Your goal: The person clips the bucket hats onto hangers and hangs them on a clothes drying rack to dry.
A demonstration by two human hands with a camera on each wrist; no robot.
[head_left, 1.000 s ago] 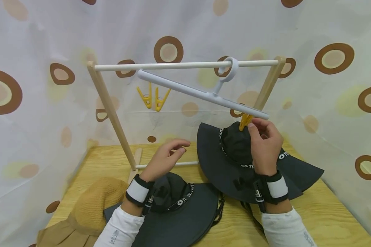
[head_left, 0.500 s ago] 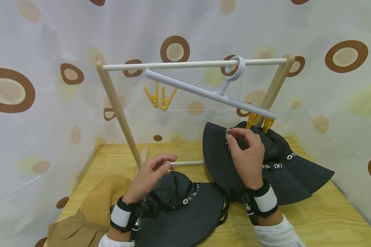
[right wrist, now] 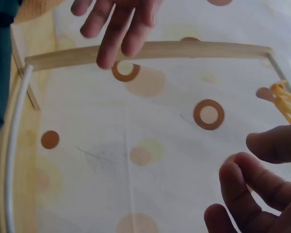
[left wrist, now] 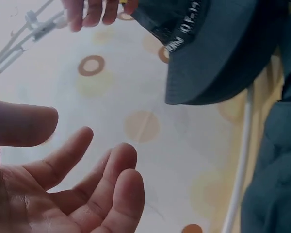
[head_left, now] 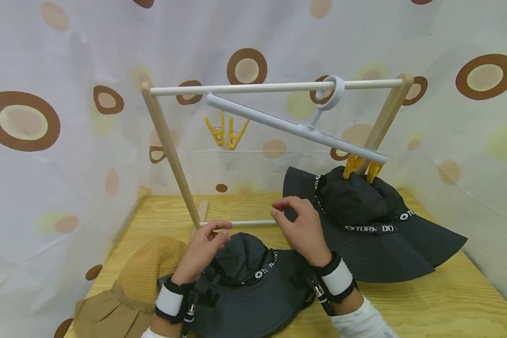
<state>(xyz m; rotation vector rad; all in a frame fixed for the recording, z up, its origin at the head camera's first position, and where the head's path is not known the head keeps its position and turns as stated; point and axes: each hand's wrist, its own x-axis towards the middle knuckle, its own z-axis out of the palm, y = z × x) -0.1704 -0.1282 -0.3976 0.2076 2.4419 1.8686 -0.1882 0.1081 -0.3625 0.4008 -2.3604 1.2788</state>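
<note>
A dark wide-brimmed sun hat [head_left: 355, 202] hangs from the low right end of the white clothes hanger [head_left: 295, 127], its crown gripped by two yellow clothespins [head_left: 363, 169]. My right hand [head_left: 303, 231] is just left of this hat, fingers loosely bent and holding nothing. A second dark sun hat [head_left: 253, 295] lies on the table, with my left hand [head_left: 200, 256] above its crown, fingers relaxed. In the left wrist view the left fingers [left wrist: 128, 194] are apart from the thumb. Nothing lies between the right fingers [right wrist: 235, 189] and thumb in the right wrist view.
The hanger hooks over the white bar [head_left: 245, 88] of a wooden rack [head_left: 171, 150]. Two more yellow clothespins [head_left: 226, 134] hang under its raised left end. A tan knit hat [head_left: 141, 272] lies on the wooden table [head_left: 439, 300] at left. A patterned curtain [head_left: 279, 37] stands behind.
My right hand has left the clothespins and come left and down, away from the hanging hat. The left hand has drawn back lower over the second hat. The head view has shifted slightly.
</note>
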